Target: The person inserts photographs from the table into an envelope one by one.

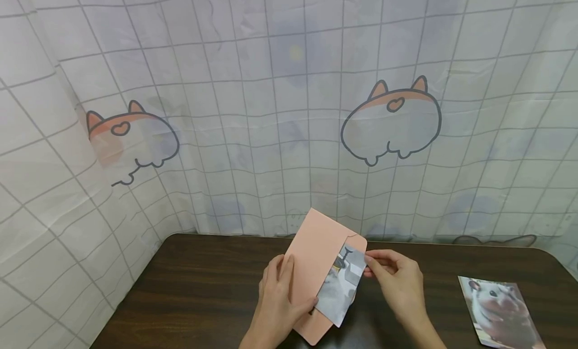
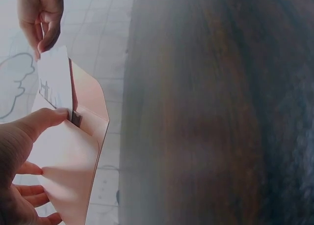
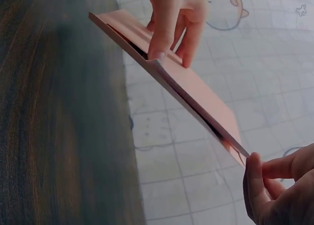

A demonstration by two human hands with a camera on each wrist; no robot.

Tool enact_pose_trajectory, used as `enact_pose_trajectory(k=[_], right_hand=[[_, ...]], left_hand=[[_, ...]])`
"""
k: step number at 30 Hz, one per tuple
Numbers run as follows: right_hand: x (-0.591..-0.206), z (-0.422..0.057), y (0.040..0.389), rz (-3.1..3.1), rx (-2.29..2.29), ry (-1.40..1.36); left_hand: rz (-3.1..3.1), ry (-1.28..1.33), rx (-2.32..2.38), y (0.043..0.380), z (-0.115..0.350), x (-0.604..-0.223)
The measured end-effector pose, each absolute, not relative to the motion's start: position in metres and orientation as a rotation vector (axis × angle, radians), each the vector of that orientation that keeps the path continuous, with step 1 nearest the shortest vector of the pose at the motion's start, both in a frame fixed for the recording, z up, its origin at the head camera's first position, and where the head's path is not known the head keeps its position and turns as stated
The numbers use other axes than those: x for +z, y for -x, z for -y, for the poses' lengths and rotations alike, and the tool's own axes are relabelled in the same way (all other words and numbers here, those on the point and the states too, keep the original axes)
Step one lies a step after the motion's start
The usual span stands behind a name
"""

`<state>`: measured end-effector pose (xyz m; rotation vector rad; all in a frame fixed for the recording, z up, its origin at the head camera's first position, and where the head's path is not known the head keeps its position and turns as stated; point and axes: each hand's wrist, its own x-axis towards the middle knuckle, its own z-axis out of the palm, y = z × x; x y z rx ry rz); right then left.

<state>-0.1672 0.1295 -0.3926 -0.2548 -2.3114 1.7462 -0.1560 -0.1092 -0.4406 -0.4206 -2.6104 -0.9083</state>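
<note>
A pink envelope [image 1: 311, 253] is held tilted above the table by my left hand [image 1: 276, 301], its thumb on the front near the opening and the other fingers around the far side and edge. Out of the opening sticks a picture card [image 1: 336, 294] with a grey and white print. My right hand [image 1: 399, 284] pinches the card's outer corner between thumb and fingers. In the left wrist view the envelope's flap [image 2: 93, 95] stands unfolded behind the card, and a small dark corner shows inside the pocket. How far the card reaches inside is hidden.
On the right of the dark wooden table [image 1: 194, 289] lies a photo card [image 1: 503, 309] with a hamster-like animal on it. Behind the table hangs a white checked curtain [image 1: 253, 138] with cartoon animal prints, close to the table's back edge.
</note>
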Motion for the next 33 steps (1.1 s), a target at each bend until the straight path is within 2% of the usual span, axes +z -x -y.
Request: enact_pose_trajectory(k=[33], right_hand=[[-0.402, -0.119, 0.165, 2.303, 1.561, 0.257]], left_hand=[[2.591, 0.476, -1.007, 0.153, 0.102, -0.443]])
